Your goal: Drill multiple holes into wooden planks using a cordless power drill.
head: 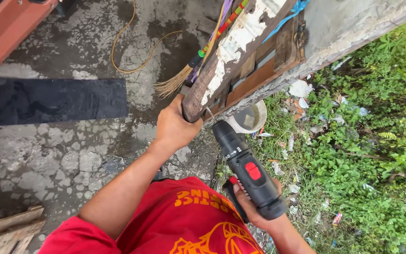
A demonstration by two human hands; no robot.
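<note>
My left hand (175, 126) is clenched round the end of the peeling wooden plank (231, 56) to brace it, while my right hand (254, 207) grips the cordless drill (247, 169), bit angled into that end.

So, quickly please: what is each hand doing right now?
Left hand: closed on the end of the wood beam.
Right hand: closed on the drill, its bit at the beam.
</note>
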